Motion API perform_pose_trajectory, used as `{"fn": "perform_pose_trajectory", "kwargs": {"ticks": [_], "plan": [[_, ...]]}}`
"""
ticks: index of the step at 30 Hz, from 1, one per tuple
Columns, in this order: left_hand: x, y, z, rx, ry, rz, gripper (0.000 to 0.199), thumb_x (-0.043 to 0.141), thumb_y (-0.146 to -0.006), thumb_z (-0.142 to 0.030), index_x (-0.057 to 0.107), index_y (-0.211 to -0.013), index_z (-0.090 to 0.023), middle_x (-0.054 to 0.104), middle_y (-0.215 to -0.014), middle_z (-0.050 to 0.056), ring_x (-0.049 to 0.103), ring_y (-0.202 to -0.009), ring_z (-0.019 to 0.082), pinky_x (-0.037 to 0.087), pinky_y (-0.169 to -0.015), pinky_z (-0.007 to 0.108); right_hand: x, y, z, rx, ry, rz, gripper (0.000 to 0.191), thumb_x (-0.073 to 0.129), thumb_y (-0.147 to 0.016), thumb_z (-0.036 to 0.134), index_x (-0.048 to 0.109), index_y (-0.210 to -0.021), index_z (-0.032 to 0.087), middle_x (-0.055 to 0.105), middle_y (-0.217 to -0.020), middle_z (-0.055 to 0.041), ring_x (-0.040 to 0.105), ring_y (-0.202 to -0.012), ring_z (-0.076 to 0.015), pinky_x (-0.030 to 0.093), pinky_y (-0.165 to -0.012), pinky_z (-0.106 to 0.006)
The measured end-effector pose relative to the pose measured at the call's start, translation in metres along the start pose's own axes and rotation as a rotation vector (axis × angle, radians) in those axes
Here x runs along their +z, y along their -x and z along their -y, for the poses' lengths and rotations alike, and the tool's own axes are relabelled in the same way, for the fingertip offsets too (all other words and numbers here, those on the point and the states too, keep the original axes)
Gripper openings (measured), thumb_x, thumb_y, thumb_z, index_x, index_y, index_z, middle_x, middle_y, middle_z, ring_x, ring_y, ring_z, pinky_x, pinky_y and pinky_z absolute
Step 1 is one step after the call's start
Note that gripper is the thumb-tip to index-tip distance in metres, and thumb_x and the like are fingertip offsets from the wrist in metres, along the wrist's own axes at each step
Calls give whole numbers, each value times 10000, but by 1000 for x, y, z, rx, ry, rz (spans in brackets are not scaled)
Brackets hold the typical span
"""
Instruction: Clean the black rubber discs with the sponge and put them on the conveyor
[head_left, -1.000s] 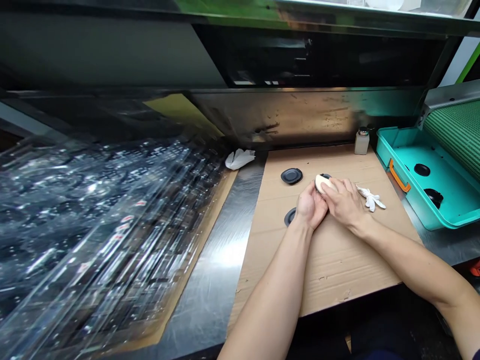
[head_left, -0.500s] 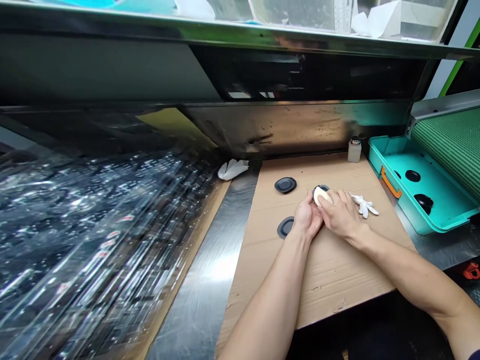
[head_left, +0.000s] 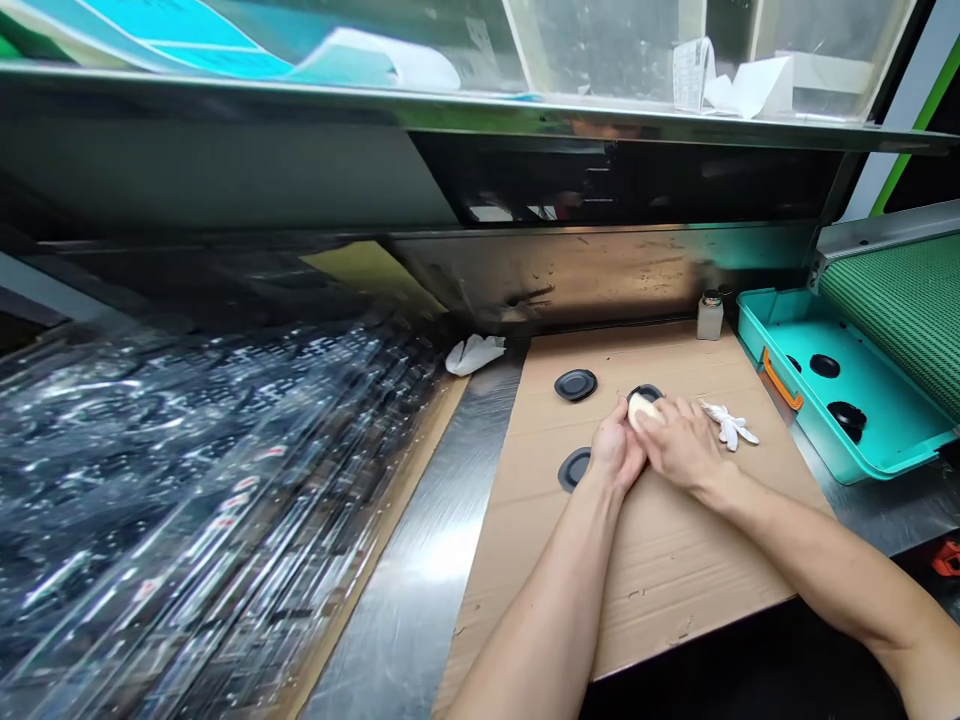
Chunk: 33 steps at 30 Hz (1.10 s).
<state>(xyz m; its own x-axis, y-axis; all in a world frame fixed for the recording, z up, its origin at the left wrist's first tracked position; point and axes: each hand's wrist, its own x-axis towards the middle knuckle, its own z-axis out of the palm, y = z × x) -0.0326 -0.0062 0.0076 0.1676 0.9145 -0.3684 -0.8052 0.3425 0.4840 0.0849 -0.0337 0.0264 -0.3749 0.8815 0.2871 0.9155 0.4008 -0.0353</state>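
Over the cardboard sheet my two hands meet. My left hand, palm turned up, is closed on a black rounded plastic part, mostly hidden by the hands. My right hand has its fingers closed on a cream-white pad or folded cloth that lies against the black part. A similar black part rests on the cardboard beyond my left hand, and another black part lies left of my wrist, partly covered. White crumpled gloves or cloth lie just right of my right hand.
A teal bin with an orange latch holds several black parts, under a green conveyor belt. A small bottle stands at the cardboard's back edge. Clear plastic bags fill the left side. A white crumpled cloth lies near them.
The whole view has shifted slightly, with things sitting lower in the picture. Both hands keep their grips, and the cream-white pad has tilted a little against the black part.
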Motion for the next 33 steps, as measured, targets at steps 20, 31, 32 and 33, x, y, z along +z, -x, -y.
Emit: {"fn": "perform_pose_trajectory", "kwargs": {"ticks": [20,31,32,33], "plan": [[-3,4,-11,-70,34,46,454,308,-1064,-376,571,-1316,-106,675,-1266,241,697,-1161,308,635,-808,373,-3,-9,-55,282,-30,50,347,432,-1032,375,692,-1202,221,662,-1181,-127,528,-1121,-287,380,-961,-395],[3,14,-17,-93,80,174,444,344,-1051,-365,542,-1367,-124,630,-1339,260,696,-1154,312,613,-761,325,-43,0,-70,408,12,329,503,649,-867,542,624,-1224,189,649,-1210,-155,602,-1102,-326,452,-862,-393],[3,14,-18,-88,77,166,444,351,-1048,-360,545,-1357,-106,635,-1326,269,701,-1141,312,612,-759,326,-45,0,-73,412,6,383,474,666,-851,521,634,-1188,189,667,-1165,-142,619,-1067,-317,456,-840,-382],[3,14,-18,-82,74,164,443,358,-1043,-355,548,-1345,-93,638,-1316,275,704,-1132,314,610,-758,329,-46,0,-75,401,-3,408,455,675,-842,513,641,-1165,193,675,-1139,-130,625,-1055,-311,456,-834,-376]]}}
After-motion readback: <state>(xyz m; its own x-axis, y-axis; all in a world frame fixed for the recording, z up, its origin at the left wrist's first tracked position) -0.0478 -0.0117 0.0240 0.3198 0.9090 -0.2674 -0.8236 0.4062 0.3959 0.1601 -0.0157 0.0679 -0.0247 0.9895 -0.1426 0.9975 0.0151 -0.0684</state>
